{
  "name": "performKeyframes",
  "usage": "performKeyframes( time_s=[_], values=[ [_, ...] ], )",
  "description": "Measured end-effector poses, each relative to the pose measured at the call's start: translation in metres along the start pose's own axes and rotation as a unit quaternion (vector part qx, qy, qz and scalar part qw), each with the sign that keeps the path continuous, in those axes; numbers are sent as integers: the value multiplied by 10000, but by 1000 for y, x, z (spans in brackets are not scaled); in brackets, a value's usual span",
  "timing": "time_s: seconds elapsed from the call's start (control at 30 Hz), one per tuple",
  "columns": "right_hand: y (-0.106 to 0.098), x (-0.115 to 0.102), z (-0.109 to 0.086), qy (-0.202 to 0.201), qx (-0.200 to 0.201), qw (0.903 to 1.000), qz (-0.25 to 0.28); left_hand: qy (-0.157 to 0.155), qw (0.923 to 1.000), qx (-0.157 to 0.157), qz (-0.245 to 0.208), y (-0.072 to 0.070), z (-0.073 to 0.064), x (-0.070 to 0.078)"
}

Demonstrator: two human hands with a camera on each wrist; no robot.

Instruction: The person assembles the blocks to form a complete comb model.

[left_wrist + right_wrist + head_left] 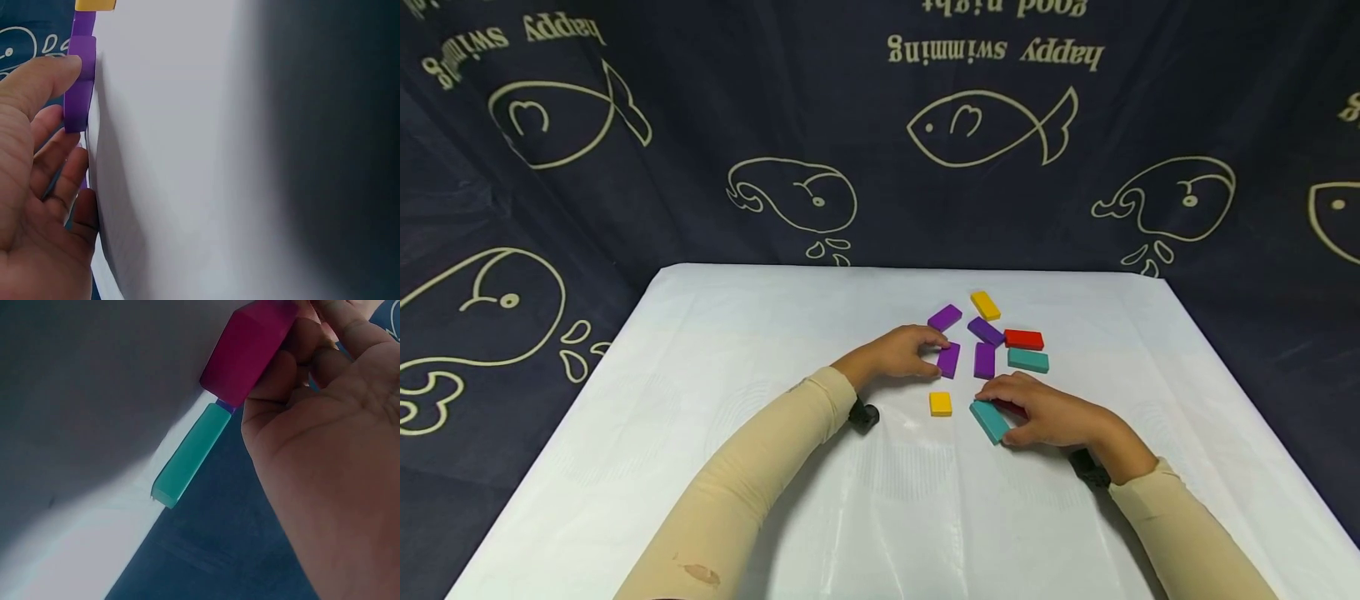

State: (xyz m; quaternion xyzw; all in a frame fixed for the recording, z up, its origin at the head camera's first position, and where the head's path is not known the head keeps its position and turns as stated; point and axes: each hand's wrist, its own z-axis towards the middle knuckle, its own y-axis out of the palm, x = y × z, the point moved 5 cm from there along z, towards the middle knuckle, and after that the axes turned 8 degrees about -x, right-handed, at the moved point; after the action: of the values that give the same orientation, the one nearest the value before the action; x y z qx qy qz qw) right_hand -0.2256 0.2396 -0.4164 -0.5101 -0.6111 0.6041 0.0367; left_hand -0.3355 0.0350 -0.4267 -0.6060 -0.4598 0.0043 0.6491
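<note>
At the middle of the white table, my left hand [906, 352] holds a purple block [949, 360] by its ends, thumb at the near end and index finger at the far one. In the left wrist view the thumb [62, 70] lies against purple, the other fingers loosely bent behind. To the right and nearer, my right hand [1052, 414] pinches a slanted teal block [990, 422] between thumb and fingertips. A dark red block [1011, 407] is partly hidden beneath that hand; in the right wrist view a magenta-looking block [250, 353] appears close to the fingers.
Beyond the hands lie more purple blocks [984, 361], a yellow block [985, 305], a red block [1024, 339] and another teal block [1027, 360]. A small yellow block [940, 404] sits between the hands. Dark printed cloth [865, 217] hangs behind the table [760, 308].
</note>
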Motion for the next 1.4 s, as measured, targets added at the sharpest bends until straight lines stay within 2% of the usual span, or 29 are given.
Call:
performKeyframes(
  time_s=[0.1,0.33,0.57,0.67,0.87,1.0,1.23,1.4],
  values=[
    [0,-1,0,32,-16,10000,-32,28,10000,47,-5,0,-1,0],
    [2,0,0,53,14,10000,-41,332,9992,217,73,-6,-8,2],
    [1,0,-1,0,22,10000,-56,405,9977,512,-207,-28,-20,-8],
    [1,0,-1,2,20,10000,-45,248,9970,686,-258,-40,-26,-20],
    [1,1,-1,-10,19,10000,-38,-386,9940,899,-494,-61,-37,-43],
    [1,1,-1,-46,36,10000,-60,-600,9917,971,-595,-71,-43,-57],
    [0,-1,0,-130,29,9999,-66,-1054,9806,1208,-1131,-78,-54,-88],
    [0,0,0,-143,17,9999,-46,-1303,9805,1061,-1021,-74,-54,-102]
  ],
)
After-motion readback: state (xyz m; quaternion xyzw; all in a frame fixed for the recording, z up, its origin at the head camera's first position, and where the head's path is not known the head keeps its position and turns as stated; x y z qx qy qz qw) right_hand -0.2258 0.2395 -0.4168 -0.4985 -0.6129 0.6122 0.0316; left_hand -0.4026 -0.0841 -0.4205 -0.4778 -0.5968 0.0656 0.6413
